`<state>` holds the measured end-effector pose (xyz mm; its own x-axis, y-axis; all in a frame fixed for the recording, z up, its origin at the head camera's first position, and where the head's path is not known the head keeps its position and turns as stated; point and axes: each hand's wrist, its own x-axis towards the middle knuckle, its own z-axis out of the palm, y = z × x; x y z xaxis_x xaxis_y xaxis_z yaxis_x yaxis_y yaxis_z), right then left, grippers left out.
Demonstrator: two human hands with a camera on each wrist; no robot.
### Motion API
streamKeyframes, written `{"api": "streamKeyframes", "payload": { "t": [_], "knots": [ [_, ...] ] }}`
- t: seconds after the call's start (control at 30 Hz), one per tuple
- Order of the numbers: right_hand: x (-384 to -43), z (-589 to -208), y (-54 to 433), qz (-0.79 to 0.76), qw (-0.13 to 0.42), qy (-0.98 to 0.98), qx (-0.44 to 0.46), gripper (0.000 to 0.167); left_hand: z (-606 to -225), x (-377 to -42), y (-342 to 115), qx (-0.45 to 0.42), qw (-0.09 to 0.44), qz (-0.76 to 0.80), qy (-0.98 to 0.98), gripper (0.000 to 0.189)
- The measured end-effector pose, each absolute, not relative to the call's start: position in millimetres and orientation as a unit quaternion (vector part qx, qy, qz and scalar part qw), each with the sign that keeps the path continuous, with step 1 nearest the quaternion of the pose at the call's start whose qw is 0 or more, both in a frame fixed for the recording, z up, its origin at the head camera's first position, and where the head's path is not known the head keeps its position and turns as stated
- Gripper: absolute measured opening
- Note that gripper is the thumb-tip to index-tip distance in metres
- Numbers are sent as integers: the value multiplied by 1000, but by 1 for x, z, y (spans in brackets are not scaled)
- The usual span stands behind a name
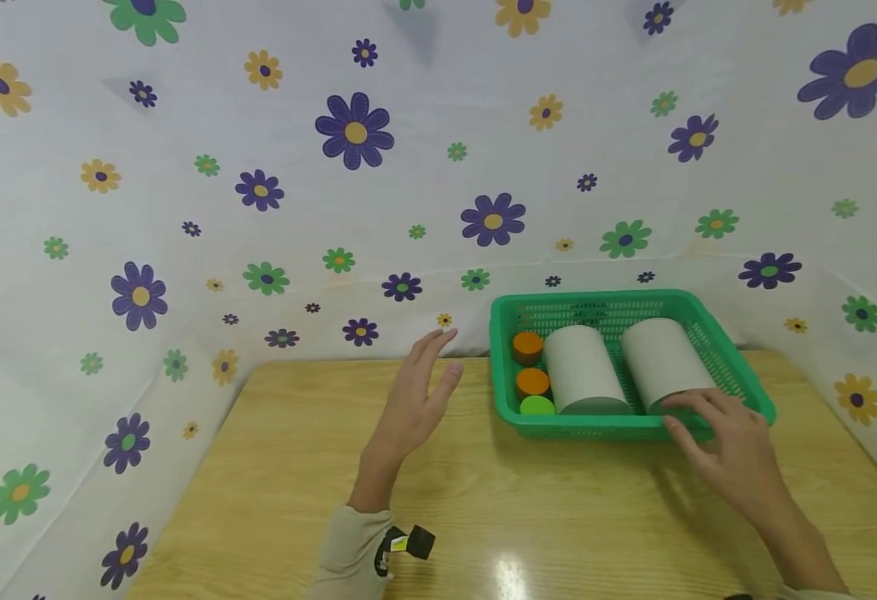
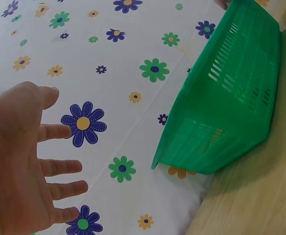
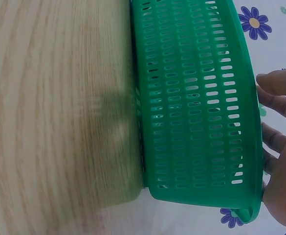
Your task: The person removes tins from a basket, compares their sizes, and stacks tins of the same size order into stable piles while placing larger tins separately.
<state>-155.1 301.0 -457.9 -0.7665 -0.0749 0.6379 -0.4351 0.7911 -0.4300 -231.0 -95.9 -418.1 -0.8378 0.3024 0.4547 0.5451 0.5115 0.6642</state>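
Observation:
A green plastic basket (image 1: 588,422) stands at the back right of the table. Inside lie two white cylinders, a left one (image 1: 583,367) and a right one (image 1: 664,358). Along its left side are two orange-topped round pieces (image 1: 528,346) and a bright green one (image 1: 537,406). My right hand (image 1: 731,450) is at the front right rim, its loosely bent fingers reaching over it near the right cylinder's end; the rim partly hides the fingertips in the right wrist view. Left of the basket, my left hand (image 1: 412,404) hovers with spread fingers, holding nothing.
The wooden table (image 1: 296,467) runs up to a white flower-printed cloth (image 1: 408,192) at the back and sides. The basket's back rim is close to the cloth. A strap with a small black device (image 1: 408,543) is on my left wrist.

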Motion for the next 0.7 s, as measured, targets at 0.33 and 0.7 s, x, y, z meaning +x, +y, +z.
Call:
{"api": "streamKeyframes", "payload": {
  "t": [0.33,0.7],
  "knots": [
    [-156,-459,301,286,309,-895,149,16,-416,-230,-70,-267,134,-458,-837,50],
    [-155,-462,301,290,309,-894,146,19,-413,-232,-61,-262,124,-492,-821,53]
  ]
}}
